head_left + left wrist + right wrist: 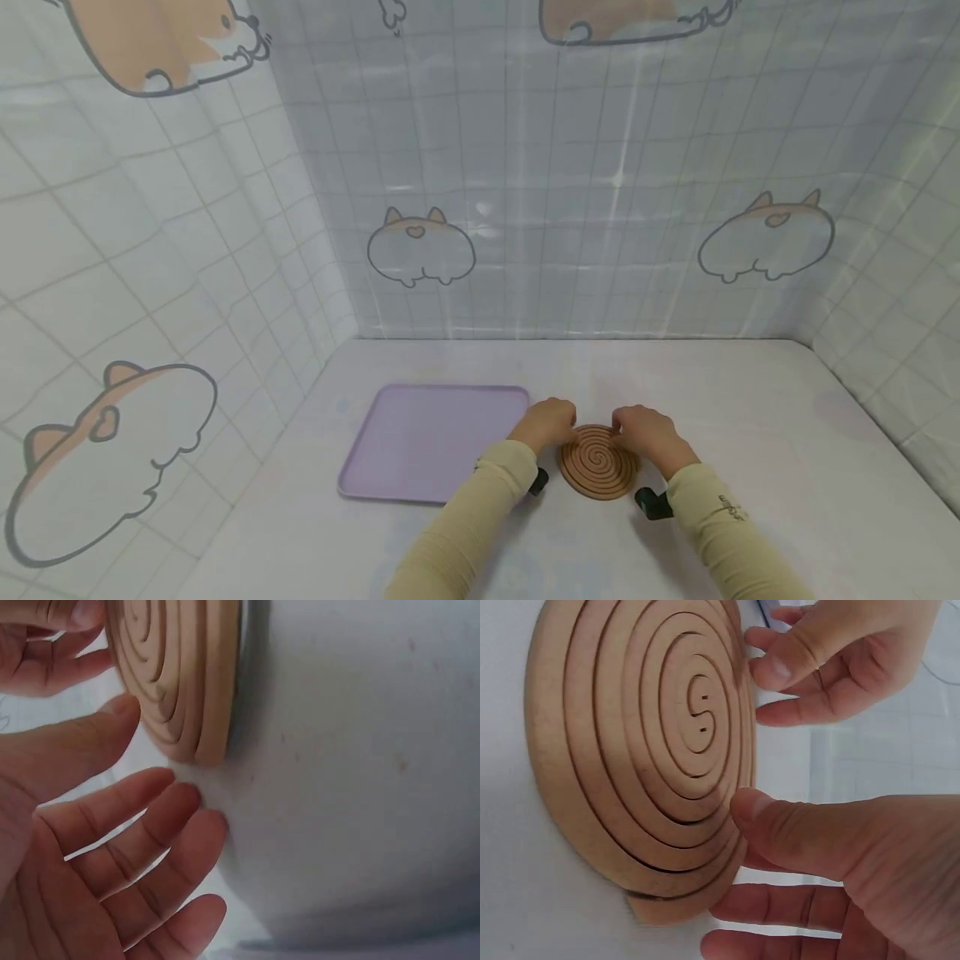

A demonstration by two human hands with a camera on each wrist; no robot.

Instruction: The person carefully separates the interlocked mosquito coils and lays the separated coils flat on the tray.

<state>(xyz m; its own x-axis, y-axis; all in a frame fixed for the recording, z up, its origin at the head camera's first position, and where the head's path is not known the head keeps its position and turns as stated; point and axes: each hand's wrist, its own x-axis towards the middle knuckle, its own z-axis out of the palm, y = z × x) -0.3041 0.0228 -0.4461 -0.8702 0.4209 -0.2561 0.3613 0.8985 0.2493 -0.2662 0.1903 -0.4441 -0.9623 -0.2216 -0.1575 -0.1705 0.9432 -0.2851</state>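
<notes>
Pale sleeves (457,533) closest on my remote feed, then the brown spiral mat (597,463) on the desk (750,392), between left hand (550,422) and right hand (651,435), fingers loosely apart at its far rim (round, no long axis). Neither looks nearer to me.

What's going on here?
A person has both bare hands at a round brown spiral mat on a white table. The left hand, fingers loosely extended, is at its left edge; the right hand is opposite, its grip unclear. A purple tray lies to the left.
</notes>
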